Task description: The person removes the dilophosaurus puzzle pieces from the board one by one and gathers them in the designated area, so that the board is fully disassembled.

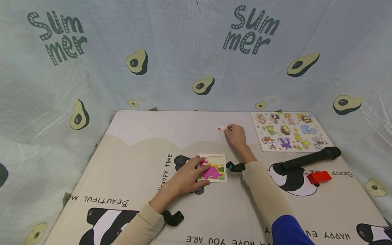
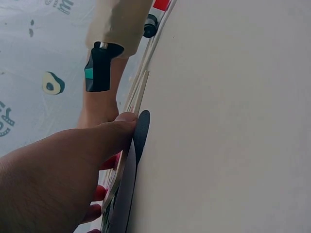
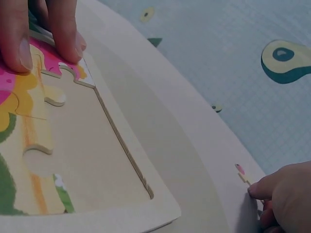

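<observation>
A small wooden jigsaw puzzle [image 1: 226, 170] with a pink dinosaur lies in its pale frame near the middle of the table. My left hand [image 1: 190, 173] rests on its left part, fingers spread over the pieces and thumb at the near edge. In the right wrist view, fingertips [image 3: 68, 46] press pink pieces beside a bare recess [image 3: 95, 141] in the puzzle. Farther back, my right hand [image 1: 237, 135] pinches a small puzzle piece [image 1: 222, 129], pale with a pink patch, at the table surface. The right fingers partly cover that piece.
At the back right lies a board of animal pictures [image 1: 258, 131]. In front of it are a black microphone [image 1: 309, 159] and a red block [image 1: 319, 177]. A printed cloth curtain [image 1: 171, 85] rises behind the table's far edge.
</observation>
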`<state>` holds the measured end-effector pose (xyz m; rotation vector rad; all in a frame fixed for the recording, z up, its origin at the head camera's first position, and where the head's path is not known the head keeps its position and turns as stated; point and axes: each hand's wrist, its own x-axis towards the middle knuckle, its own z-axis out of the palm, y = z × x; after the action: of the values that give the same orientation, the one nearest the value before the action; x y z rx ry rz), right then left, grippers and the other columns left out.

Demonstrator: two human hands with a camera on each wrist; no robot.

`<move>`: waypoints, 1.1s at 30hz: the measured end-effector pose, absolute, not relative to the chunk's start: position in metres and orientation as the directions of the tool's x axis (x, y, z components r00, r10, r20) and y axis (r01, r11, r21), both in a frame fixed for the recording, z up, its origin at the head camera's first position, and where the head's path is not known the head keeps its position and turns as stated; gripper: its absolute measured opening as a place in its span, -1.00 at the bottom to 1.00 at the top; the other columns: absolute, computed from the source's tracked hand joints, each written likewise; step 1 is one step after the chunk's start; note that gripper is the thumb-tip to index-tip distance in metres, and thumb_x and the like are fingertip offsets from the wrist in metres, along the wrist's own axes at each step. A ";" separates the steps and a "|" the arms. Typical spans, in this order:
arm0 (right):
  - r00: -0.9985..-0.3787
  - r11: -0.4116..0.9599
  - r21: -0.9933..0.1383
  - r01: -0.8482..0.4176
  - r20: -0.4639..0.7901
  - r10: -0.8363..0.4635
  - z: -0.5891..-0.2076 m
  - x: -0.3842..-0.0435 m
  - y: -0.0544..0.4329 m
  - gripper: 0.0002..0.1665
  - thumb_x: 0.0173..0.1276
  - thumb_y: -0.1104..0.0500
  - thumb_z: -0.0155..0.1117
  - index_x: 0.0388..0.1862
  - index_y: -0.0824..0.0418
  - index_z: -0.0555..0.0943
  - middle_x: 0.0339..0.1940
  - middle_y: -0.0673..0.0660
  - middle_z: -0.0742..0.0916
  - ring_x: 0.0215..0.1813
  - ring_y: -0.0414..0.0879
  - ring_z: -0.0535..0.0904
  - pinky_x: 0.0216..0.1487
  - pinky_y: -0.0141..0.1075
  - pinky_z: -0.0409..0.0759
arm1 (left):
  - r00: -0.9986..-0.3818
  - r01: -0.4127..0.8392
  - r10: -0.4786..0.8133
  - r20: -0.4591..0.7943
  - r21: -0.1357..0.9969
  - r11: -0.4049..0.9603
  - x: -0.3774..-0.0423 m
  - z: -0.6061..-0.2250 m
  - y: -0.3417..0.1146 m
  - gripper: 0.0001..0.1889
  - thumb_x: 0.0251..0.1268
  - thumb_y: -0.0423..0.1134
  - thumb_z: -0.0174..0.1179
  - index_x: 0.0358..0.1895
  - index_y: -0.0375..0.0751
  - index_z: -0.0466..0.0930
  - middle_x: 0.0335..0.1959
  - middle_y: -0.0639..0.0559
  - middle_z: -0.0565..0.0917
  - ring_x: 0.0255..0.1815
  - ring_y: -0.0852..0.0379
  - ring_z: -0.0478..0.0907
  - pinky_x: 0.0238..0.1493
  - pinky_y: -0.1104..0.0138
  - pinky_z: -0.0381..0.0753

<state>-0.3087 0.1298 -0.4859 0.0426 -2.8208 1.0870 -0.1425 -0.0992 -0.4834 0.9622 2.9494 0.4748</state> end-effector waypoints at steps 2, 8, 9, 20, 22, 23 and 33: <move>-0.993 0.740 -0.670 -0.065 0.120 0.021 -0.487 -0.309 0.130 -0.63 0.44 0.14 0.20 0.05 0.40 0.65 -0.12 0.32 0.74 -0.15 0.11 0.62 -0.06 -0.06 0.62 | -0.814 0.573 0.575 0.088 0.283 0.769 -0.143 -0.484 -0.099 -0.35 0.36 0.22 0.18 0.40 -0.02 0.47 0.50 -0.13 0.34 0.56 -0.19 0.23 0.49 0.01 0.34; -0.992 0.736 -0.675 -0.059 0.120 0.031 -0.487 -0.310 0.130 -0.63 0.45 0.12 0.21 0.05 0.38 0.64 -0.14 0.30 0.73 -0.17 0.09 0.59 -0.09 -0.08 0.60 | -0.817 0.567 0.570 0.081 0.285 0.773 -0.144 -0.484 -0.099 -0.35 0.35 0.22 0.19 0.41 -0.01 0.47 0.50 -0.12 0.34 0.57 -0.18 0.21 0.50 0.01 0.33; -0.993 0.735 -0.676 -0.056 0.117 0.032 -0.487 -0.310 0.129 -0.63 0.45 0.12 0.21 0.05 0.38 0.64 -0.15 0.30 0.73 -0.17 0.09 0.58 -0.10 -0.09 0.59 | -0.818 0.567 0.570 0.079 0.286 0.773 -0.144 -0.484 -0.099 -0.35 0.35 0.22 0.19 0.41 -0.01 0.47 0.50 -0.12 0.34 0.57 -0.18 0.21 0.51 0.01 0.32; -0.994 0.717 -0.693 -0.071 0.111 0.008 -0.481 -0.307 0.133 -0.56 0.42 0.13 0.24 0.13 0.42 0.58 -0.21 0.30 0.69 -0.27 0.03 0.52 -0.22 -0.20 0.51 | -0.813 0.575 0.577 0.084 0.276 0.770 -0.145 -0.484 -0.100 -0.35 0.34 0.22 0.20 0.40 -0.02 0.48 0.50 -0.13 0.34 0.56 -0.19 0.23 0.50 0.02 0.34; -0.994 0.712 -0.698 -0.071 0.111 0.009 -0.479 -0.305 0.135 -0.53 0.40 0.13 0.25 0.16 0.42 0.56 -0.24 0.28 0.68 -0.29 0.02 0.51 -0.23 -0.20 0.49 | -0.813 0.575 0.577 0.081 0.272 0.772 -0.146 -0.483 -0.101 -0.35 0.35 0.23 0.20 0.41 -0.01 0.47 0.50 -0.12 0.34 0.57 -0.18 0.22 0.50 0.03 0.33; -0.994 0.709 -0.701 -0.071 0.112 0.011 -0.478 -0.304 0.136 -0.52 0.39 0.13 0.26 0.16 0.43 0.55 -0.25 0.29 0.68 -0.28 0.03 0.51 -0.22 -0.19 0.49 | -0.813 0.575 0.577 0.081 0.271 0.772 -0.146 -0.483 -0.101 -0.35 0.35 0.23 0.19 0.41 -0.01 0.47 0.50 -0.12 0.34 0.57 -0.17 0.22 0.50 0.03 0.33; -0.991 0.712 -0.698 -0.077 0.134 0.024 -0.473 -0.290 0.143 -0.50 0.38 0.13 0.30 0.18 0.43 0.55 -0.26 0.25 0.63 -0.25 0.04 0.49 -0.18 -0.19 0.45 | -0.806 0.582 0.585 0.085 0.294 0.758 -0.147 -0.479 -0.105 -0.35 0.34 0.20 0.22 0.40 -0.04 0.48 0.49 -0.15 0.34 0.55 -0.22 0.24 0.49 -0.01 0.34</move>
<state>-0.2904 0.1434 -0.4733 0.0431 -2.7821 1.1434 -0.1475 -0.1054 -0.4786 0.9740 2.9344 0.4850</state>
